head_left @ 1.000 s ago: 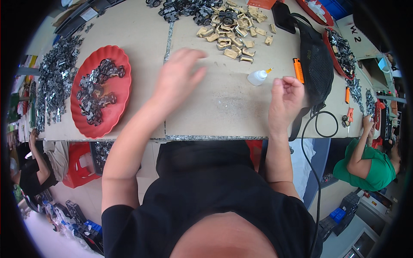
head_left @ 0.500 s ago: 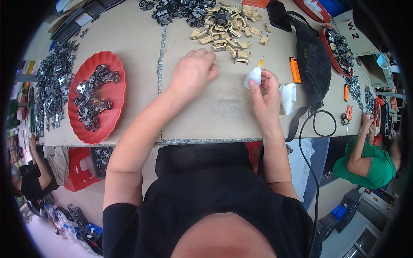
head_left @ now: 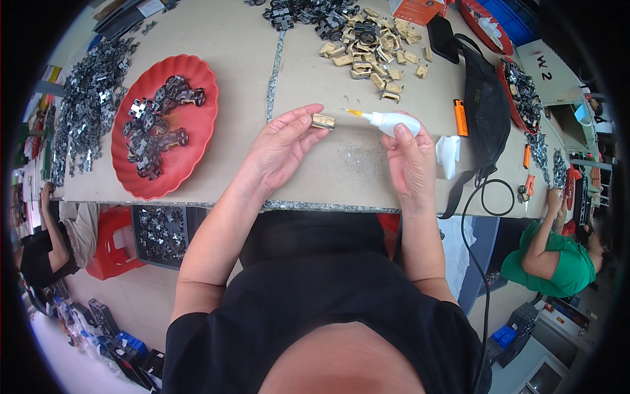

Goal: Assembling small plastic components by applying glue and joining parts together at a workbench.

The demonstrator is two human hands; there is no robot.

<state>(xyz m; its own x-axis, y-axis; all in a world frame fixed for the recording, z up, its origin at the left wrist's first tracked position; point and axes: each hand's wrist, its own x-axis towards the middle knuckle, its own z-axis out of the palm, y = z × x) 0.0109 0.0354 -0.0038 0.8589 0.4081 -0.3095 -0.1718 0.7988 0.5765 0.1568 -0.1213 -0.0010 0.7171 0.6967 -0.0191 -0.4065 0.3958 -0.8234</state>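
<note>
My left hand (head_left: 282, 146) pinches a small tan toy car shell (head_left: 323, 121) between thumb and fingers, above the table. Facing it, my right hand (head_left: 408, 157) is closed around a white squeeze bottle (head_left: 395, 123), which lies tilted nearly level. The bottle's thin yellow tip (head_left: 354, 112) points left at the shell, a short gap apart. Beyond both hands, a heap of similar tan shells (head_left: 375, 59) adjoins a pile of black wheeled chassis (head_left: 305, 18).
A red scalloped plate (head_left: 203, 141) with several chassis stands at left, beside a heap of dark parts (head_left: 88, 98). To the right lie a crumpled white tissue (head_left: 448, 156), an orange lighter (head_left: 461, 118), a black mesh bag (head_left: 487, 105) and a cable (head_left: 467, 217). Co-workers sit at both sides.
My left hand has come back from near the heap, turned palm up, and now shows a tan toy car shell. My right hand has tipped the bottle from upright toward the left.
</note>
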